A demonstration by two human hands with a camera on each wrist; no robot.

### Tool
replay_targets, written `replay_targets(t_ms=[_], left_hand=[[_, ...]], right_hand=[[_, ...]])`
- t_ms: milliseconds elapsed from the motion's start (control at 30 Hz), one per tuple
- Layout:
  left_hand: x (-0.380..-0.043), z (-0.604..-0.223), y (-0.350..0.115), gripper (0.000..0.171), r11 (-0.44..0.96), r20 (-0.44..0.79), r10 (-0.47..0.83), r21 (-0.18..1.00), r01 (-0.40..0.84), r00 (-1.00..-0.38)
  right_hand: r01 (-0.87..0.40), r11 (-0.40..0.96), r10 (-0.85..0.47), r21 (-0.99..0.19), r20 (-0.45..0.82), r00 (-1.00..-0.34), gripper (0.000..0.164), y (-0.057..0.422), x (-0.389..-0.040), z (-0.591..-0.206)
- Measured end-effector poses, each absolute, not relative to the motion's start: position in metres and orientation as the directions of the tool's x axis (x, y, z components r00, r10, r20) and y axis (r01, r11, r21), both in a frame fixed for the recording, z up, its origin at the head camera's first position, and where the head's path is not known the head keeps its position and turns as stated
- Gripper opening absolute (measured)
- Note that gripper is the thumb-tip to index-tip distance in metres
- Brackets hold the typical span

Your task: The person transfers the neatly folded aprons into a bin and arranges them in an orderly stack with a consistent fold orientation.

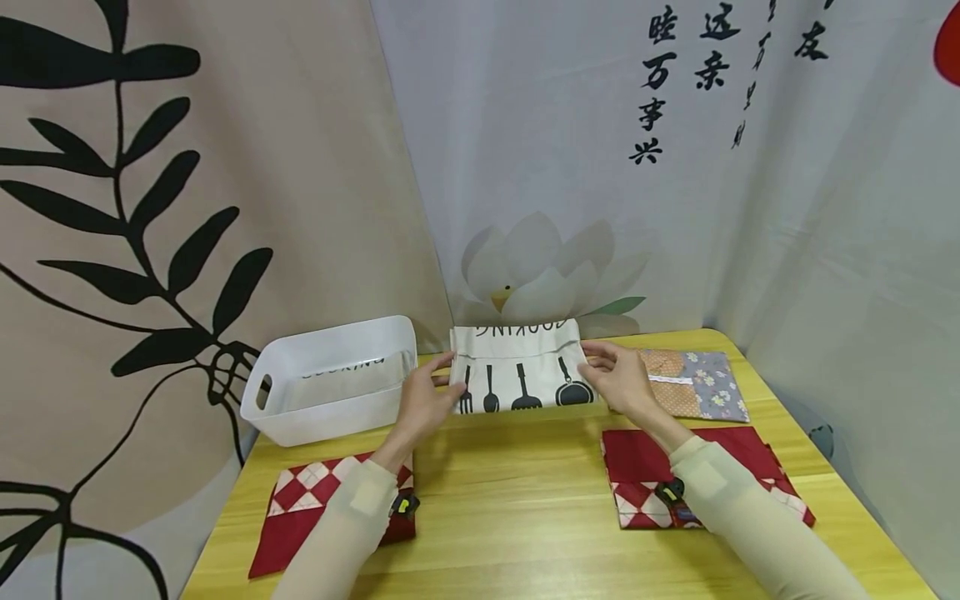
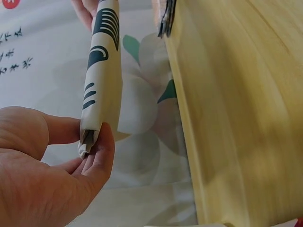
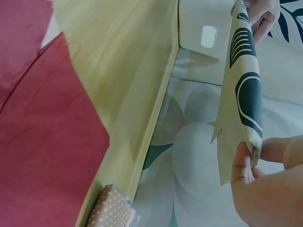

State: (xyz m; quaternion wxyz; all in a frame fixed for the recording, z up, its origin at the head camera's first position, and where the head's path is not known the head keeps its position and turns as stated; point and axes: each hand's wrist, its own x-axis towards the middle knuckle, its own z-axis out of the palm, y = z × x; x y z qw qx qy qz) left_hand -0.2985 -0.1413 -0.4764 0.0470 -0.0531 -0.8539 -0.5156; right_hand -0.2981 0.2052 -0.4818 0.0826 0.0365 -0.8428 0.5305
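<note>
Between both hands hangs a folded white cloth [image 1: 517, 375], printed with black kitchen utensils and partly hidden lettering along its top. The left hand [image 1: 425, 398] pinches its left edge, thumb on one side and fingers on the other, as the left wrist view of that hand [image 2: 57, 170] shows. At the opposite edge the right hand [image 1: 621, 377] pinches the layers in the same manner; in the right wrist view its fingertips [image 3: 242, 163] press on the cloth's corner [image 3: 248, 104]. Seen edge-on, the cloth is several layers thick and held off the tabletop.
A white plastic basket [image 1: 322, 422] with a lettered white cloth [image 1: 348, 379] inside stands at the back left. Red checked folded cloths lie at left [image 1: 292, 525] and right [image 1: 637, 462]. A patterned orange and grey cloth [image 1: 705, 387] lies at the back right of the wooden table [image 1: 510, 517].
</note>
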Motion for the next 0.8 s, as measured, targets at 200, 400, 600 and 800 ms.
replay_targets(t_ms=[200, 400, 600, 800], left_hand=[[-0.294, -0.469, -0.146, 0.063, 0.47, 0.135, 0.041, 0.872, 0.139, -0.99], [-0.292, -0.465, -0.152, 0.063, 0.468, 0.146, 0.034, 0.872, 0.145, -0.989], [-0.291, -0.461, -0.159, 0.062, 0.47, 0.154, 0.025, 0.87, 0.147, -0.988], [-0.291, -0.459, -0.166, 0.063, 0.463, 0.141, 0.022, 0.876, 0.135, -0.99]], right_hand=[[-0.156, 0.409, 0.029, -0.899, 0.184, -0.982, 0.044, 0.201, -0.297, -0.475], [-0.165, 0.39, 0.021, -0.906, 0.188, -0.982, 0.044, 0.197, -0.295, -0.471], [-0.169, 0.358, 0.019, -0.918, 0.188, -0.982, 0.044, 0.192, -0.297, -0.467], [-0.182, 0.336, 0.019, -0.924, 0.199, -0.98, 0.043, 0.184, -0.299, -0.465]])
